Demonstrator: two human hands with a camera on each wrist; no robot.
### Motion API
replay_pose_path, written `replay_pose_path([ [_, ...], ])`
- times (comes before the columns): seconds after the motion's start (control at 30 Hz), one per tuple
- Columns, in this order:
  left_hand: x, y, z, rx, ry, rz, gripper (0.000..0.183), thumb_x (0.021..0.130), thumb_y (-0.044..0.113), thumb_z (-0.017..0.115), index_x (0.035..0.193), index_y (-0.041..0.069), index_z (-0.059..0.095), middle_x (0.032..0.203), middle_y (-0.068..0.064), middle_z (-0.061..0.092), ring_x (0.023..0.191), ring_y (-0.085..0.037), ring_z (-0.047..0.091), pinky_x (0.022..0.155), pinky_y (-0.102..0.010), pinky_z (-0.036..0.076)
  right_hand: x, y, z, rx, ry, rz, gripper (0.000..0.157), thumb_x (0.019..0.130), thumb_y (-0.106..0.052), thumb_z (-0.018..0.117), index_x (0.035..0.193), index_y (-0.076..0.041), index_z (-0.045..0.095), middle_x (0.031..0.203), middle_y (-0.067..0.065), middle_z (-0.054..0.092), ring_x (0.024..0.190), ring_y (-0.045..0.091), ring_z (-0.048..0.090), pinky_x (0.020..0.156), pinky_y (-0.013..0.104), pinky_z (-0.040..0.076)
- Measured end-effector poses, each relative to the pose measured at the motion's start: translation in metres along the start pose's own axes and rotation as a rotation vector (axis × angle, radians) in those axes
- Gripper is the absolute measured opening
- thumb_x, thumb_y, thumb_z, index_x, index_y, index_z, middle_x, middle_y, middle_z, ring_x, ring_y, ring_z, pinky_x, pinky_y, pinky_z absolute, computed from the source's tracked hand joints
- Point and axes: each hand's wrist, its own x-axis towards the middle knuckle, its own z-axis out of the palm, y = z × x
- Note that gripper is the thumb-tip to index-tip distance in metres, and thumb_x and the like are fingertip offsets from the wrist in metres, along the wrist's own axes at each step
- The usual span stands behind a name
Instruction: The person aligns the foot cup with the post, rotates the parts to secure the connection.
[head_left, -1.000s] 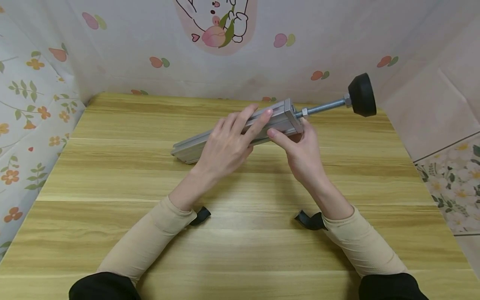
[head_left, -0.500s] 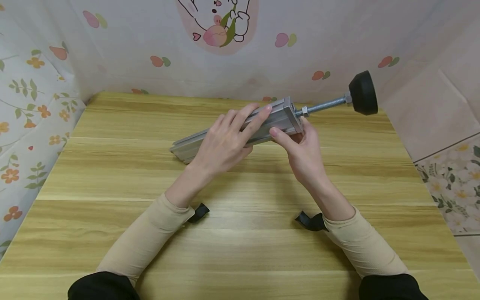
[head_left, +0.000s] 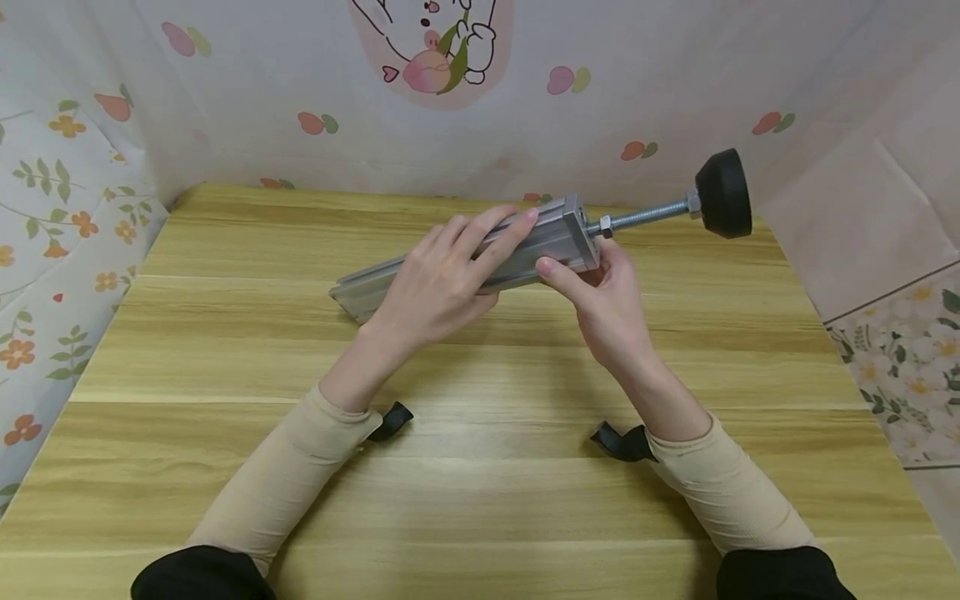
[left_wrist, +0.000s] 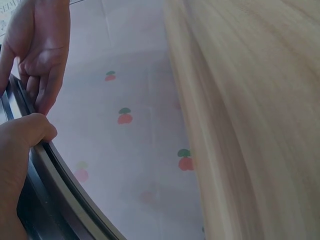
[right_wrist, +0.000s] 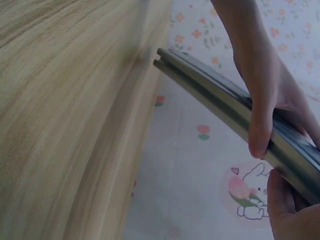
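A grey aluminium extrusion profile (head_left: pixel 558 237) is held slantwise over the table, its right end raised. My left hand (head_left: pixel 438 279) grips its middle from above, fingers across the top and thumb on the near side. Under the right end, my right hand (head_left: pixel 611 312) holds it, thumb on the near face and the other fingers partly hidden beneath. From that end a threaded rod (head_left: pixel 651 214) sticks out, with a hex nut (head_left: pixel 606 226) close to the profile and a black levelling foot (head_left: pixel 725 193) at its tip. In the right wrist view, the profile's grooved far end (right_wrist: pixel 172 62) shows.
A wood-grain table (head_left: pixel 480 483) lies beneath both hands. Printed cloth (head_left: pixel 247 75) hangs behind and on the left, and a pale covering (head_left: pixel 862 167) stands at the right. Black straps (head_left: pixel 622 442) poke out from both beige sleeves (head_left: pixel 300 467).
The profile has shifted slightly left, along with the rod and foot. My left hand and forearm have moved a little left with it; the right hand has hardly moved.
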Motion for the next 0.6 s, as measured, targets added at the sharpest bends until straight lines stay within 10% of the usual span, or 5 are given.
replay_pose_path([
  [0.6, 0.001, -0.013, -0.010, -0.065, -0.037, -0.030, 0.077, 0.086, 0.012, 0.070, 0.158, 0.017, 0.041, 0.149, -0.010, 0.053, 0.109, -0.032, 0.060, 0.092, -0.044, 0.054, 0.009, -0.012, -0.015, 0.104, -0.087, 0.063, 0.054, 0.093, 0.004, 0.062, 0.144, -0.010, 0.051, 0.124, 0.003, 0.073, 0.114, 0.015, 0.071, 0.098, 0.033, 0.057],
])
